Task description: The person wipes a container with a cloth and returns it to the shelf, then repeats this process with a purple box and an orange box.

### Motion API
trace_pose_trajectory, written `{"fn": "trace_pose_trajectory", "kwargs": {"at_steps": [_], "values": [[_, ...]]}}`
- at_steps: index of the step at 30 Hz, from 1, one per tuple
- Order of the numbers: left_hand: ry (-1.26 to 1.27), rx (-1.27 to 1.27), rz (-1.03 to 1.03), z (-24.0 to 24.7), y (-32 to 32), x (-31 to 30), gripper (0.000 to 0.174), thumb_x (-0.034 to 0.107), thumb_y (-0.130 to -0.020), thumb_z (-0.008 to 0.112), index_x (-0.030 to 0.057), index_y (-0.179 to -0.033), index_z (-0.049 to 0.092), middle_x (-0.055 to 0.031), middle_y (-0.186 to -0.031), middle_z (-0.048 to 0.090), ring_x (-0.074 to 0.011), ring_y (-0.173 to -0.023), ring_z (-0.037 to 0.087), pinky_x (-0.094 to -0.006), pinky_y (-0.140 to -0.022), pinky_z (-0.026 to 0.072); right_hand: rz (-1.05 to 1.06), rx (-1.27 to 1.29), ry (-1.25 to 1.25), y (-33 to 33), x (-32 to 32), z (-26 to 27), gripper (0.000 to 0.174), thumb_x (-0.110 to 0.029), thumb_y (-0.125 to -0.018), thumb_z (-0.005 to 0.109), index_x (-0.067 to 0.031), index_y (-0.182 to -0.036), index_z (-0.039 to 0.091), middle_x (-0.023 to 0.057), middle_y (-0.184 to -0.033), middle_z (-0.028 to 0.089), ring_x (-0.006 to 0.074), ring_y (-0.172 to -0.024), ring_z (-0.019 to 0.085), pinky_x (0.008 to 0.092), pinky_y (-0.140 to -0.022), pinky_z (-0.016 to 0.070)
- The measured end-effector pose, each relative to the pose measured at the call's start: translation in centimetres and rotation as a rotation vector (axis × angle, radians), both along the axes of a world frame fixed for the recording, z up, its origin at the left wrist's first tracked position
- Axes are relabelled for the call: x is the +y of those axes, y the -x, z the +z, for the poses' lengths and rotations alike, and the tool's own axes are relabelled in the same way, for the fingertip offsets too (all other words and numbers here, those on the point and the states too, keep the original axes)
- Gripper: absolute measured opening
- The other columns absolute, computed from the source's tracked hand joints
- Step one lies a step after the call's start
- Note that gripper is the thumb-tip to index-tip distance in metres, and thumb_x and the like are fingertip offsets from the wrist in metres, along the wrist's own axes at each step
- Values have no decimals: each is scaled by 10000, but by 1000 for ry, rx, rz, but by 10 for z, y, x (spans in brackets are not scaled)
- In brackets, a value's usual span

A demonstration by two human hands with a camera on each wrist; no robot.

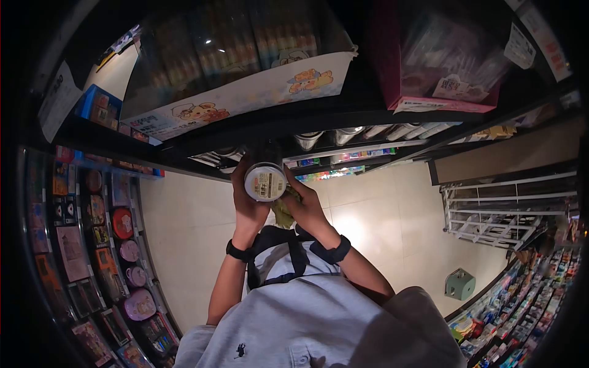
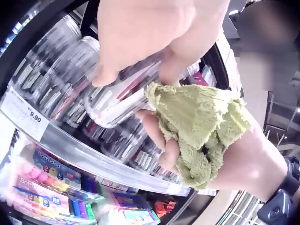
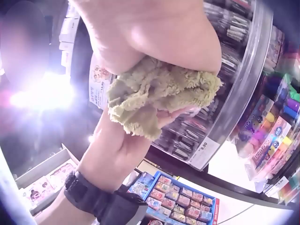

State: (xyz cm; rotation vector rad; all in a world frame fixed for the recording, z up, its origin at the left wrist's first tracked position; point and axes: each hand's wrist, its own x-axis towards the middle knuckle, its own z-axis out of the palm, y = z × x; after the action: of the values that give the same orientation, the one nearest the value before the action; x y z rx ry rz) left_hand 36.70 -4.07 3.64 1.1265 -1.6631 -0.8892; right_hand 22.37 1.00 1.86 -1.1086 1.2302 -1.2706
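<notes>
A clear jar with a white labelled lid (image 1: 265,183) is between both hands, in front of the shelf. My left hand (image 1: 250,205) grips its side; in the left wrist view that hand (image 2: 150,35) has thumb and fingers round the clear jar (image 2: 123,93), which shows dark and red contents. My right hand (image 1: 308,211) holds a crumpled green cloth (image 1: 283,213) by the jar's other side. The cloth (image 2: 192,126) hangs from the right fingers in the left wrist view. In the right wrist view it bunches under my right hand (image 3: 164,35), mostly hiding the jar.
Similar jars (image 2: 70,56) stand in a row on the shelf, above packs of coloured items (image 2: 51,178). Overhead are a printed box (image 1: 245,101) and a pink box (image 1: 442,101). A green stool (image 1: 460,284) and a white rack (image 1: 497,205) stand at the right.
</notes>
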Motion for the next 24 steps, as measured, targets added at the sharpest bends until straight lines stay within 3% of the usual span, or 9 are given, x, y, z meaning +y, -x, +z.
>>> {"fn": "trace_pose_trajectory", "kwargs": {"at_steps": [1,5,7,9,11,13,18,21,24], "values": [[3,-76,26,0,5,-2,823,-49,-744,732,42,-1430,288,-161,-1402,429,-251,-1294,466,-367,-1086,394,14,1,-1,4,-4,-5,609,-36,-905,541,4,-1485,360,221,-1311,599,213,-1215,570,282,-996,428],[-172,225,25,-14,20,-9,805,-121,-741,677,9,-1430,282,-149,-1319,475,-257,-1237,520,-363,-1026,463,-5,58,79,13,-18,-23,613,-46,-912,542,-23,-1496,355,201,-1240,640,178,-1124,602,272,-969,443],[-146,270,27,-21,22,-11,783,-127,-762,661,9,-1428,272,-139,-1294,494,-253,-1220,531,-373,-1020,470,26,-31,20,19,-24,-8,626,-51,-911,549,-21,-1501,343,202,-1234,641,184,-1114,607,275,-966,445],[-151,309,19,-24,24,-16,766,-99,-786,666,20,-1431,269,-136,-1294,486,-244,-1224,526,-377,-1009,480,42,52,59,22,-37,-12,644,-60,-910,553,-9,-1507,317,201,-1219,644,195,-1104,618,282,-953,458],[-100,182,118,-28,30,-16,694,-27,-833,672,-3,-1423,307,-147,-1275,501,-239,-1192,539,-368,-975,498,35,78,41,21,-42,-16,650,-68,-910,548,-16,-1509,304,203,-1201,648,210,-1096,629,288,-940,470],[-211,116,124,-21,33,-14,646,-5,-886,621,18,-1441,291,-145,-1371,449,-251,-1259,491,-384,-1033,449,-18,30,92,18,-47,-13,662,-76,-903,559,-19,-1507,293,214,-1232,628,241,-1116,633,308,-942,479],[-154,172,124,-25,39,-16,513,89,-962,560,8,-1410,324,-173,-1322,500,-259,-1217,523,-374,-1011,461,-111,102,194,10,-59,-19,663,-82,-904,551,35,-1494,273,262,-1296,578,324,-1205,588,345,-996,448],[-206,204,99,-35,33,-19,579,88,-948,596,-6,-1445,316,-166,-1317,506,-248,-1194,530,-378,-976,478,-21,170,72,15,-54,-5,656,-89,-902,553,67,-1478,280,297,-1326,542,356,-1248,551,359,-1020,426],[-169,100,138,-36,26,-19,532,99,-952,592,-14,-1420,365,-180,-1322,514,-266,-1203,539,-379,-978,479,-35,225,171,11,-58,-9,653,-97,-899,564,71,-1471,296,306,-1316,543,356,-1239,557,358,-1013,431]]}}
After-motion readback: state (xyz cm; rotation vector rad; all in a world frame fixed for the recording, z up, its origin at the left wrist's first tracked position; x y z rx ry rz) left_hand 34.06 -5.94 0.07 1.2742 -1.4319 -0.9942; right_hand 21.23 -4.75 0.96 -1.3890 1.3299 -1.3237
